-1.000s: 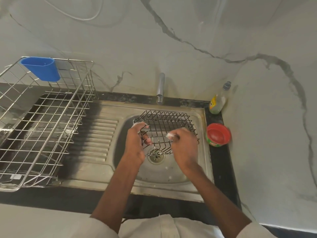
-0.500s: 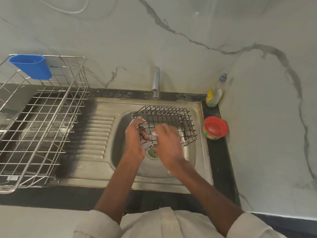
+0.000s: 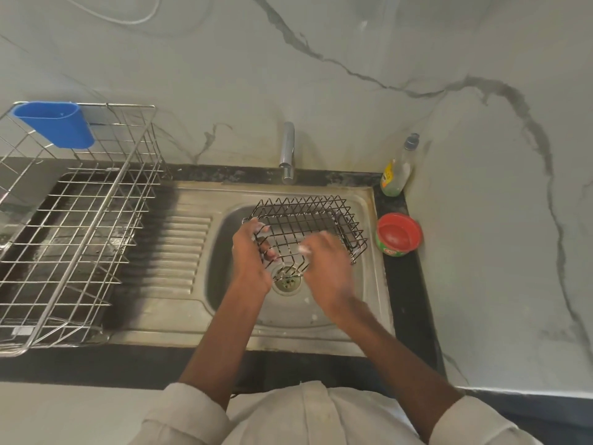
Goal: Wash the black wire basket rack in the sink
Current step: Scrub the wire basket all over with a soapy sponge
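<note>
L hand gripping black wire basket over sink, R hand blurred, grip unclear

The basket rack is thin wire with a black coating, faintly glossy. White soap foam clings to the fingers of the left hand that grip its wire edge; the right hand is blurred. Below the fingers, the sink is brushed stainless steel, dull and water-stained, with a ribbed drainboard. Left of them stands a bright, shiny bare-metal wire dish rack carrying a smooth blue plastic cup. The counter is dark speckled stone; the wall is polished veined marble.
</note>
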### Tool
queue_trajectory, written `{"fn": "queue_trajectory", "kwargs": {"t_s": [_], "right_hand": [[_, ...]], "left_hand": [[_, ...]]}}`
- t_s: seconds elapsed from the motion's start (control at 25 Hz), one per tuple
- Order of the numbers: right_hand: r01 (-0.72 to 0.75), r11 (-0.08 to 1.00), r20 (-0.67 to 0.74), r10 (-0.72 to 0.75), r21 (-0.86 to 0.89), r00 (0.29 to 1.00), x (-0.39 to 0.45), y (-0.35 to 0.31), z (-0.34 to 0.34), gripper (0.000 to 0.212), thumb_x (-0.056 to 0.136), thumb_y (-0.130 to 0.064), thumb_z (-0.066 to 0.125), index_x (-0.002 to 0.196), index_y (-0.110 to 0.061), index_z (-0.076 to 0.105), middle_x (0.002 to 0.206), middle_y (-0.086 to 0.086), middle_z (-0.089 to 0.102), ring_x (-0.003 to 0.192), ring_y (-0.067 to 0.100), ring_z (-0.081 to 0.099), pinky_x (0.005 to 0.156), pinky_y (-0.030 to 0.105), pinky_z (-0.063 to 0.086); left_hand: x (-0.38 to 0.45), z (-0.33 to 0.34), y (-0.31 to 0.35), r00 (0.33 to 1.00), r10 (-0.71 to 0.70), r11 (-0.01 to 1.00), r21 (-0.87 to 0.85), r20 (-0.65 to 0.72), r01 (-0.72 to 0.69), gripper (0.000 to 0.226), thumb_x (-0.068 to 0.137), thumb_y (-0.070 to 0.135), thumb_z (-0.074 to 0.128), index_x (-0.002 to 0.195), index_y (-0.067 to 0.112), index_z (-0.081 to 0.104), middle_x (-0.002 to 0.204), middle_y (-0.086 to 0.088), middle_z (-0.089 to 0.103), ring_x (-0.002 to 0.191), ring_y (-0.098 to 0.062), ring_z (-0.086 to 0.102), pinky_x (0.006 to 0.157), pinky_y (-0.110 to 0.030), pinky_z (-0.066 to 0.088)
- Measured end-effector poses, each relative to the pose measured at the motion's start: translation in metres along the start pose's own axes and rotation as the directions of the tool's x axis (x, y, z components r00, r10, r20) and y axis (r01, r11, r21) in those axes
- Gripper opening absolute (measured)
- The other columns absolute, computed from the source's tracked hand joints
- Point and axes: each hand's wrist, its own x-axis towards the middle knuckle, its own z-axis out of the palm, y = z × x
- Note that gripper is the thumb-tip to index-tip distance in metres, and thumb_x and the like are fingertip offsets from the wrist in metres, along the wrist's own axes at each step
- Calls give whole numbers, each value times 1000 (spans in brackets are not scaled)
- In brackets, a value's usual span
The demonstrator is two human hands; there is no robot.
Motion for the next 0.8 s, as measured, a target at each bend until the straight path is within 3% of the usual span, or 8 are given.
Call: {"fn": "queue_trajectory", "kwargs": {"t_s": [0.12, 0.28, 0.32, 0.44, 0.52, 0.6, 0.72, 0.8], "right_hand": [[259, 966, 25, -259, -11, 966, 2, -19, 9, 31, 80, 10, 74, 101, -12, 69, 101, 2, 65, 93, 19, 60, 76, 27, 50], [-122, 991, -79, 118, -50, 990, 28, 17, -6, 31, 85, 4, 71, 108, -17, 70, 110, 0, 67, 103, 16, 62, 80, 19, 36], [-144, 989, -88, 141, -32, 986, 25, 13, -7, 31, 85, 5, 71, 108, -16, 71, 109, 1, 68, 103, 17, 63, 79, 19, 38], [126, 992, -10, -126, 11, 992, 8, -26, 2, 33, 81, 6, 75, 108, -12, 71, 106, 4, 67, 94, 19, 63, 75, 25, 49], [264, 964, -3, -264, -23, 964, 7, -30, 5, 36, 77, 6, 78, 108, -10, 69, 105, 6, 65, 91, 19, 62, 70, 24, 47], [183, 983, -52, -184, -20, 982, 12, -12, 0, 34, 81, 11, 71, 107, -10, 68, 106, 5, 64, 90, 16, 58, 71, 21, 39], [-152, 988, -111, 152, 7, 982, 18, 25, -12, 33, 85, 11, 65, 108, -11, 68, 110, 5, 65, 96, 17, 59, 74, 18, 33], [-219, 976, -111, 219, 17, 969, 22, 22, -11, 34, 85, 10, 66, 109, -13, 69, 111, 4, 66, 99, 17, 59, 70, 12, 28]], "left_hand": [[2, 0, -7, 999, 34, 999, 15, 32, -34, 26, 101, 39, 60, 94, 15, 66, 72, 2, 54, 50, -12, 42, 49, -28, 35], [-3, 2, -10, 996, 69, 996, 44, 62, -72, 38, 105, 49, 56, 97, 15, 70, 68, 3, 51, 51, -9, 39, 50, -26, 33], [-5, 3, -10, 995, 69, 996, 53, 74, -73, 40, 104, 51, 56, 97, 15, 70, 68, 4, 50, 52, -9, 40, 51, -26, 33], [-8, 4, -12, 989, 42, 999, 25, 143, -46, 39, 102, 56, 56, 85, 22, 65, 66, 5, 53, 53, -9, 46, 51, -26, 38], [-15, 5, -11, 985, 27, 1000, 1, 168, -27, 41, 104, 55, 54, 79, 24, 61, 63, 6, 52, 50, -8, 46, 47, -23, 39], [-16, 6, -10, 990, 26, 998, 46, 138, -32, 41, 105, 56, 53, 90, 20, 66, 69, 4, 51, 46, -6, 42, 46, -21, 36], [-11, 4, -8, 994, 24, 998, 62, 104, -31, 43, 104, 56, 56, 110, 16, 69, 77, 3, 53, 48, -5, 40, 50, -22, 34], [-9, 4, -8, 994, 48, 997, 62, 100, -54, 43, 105, 56, 55, 110, 15, 70, 74, 3, 53, 48, -4, 41, 52, -24, 34]]}}
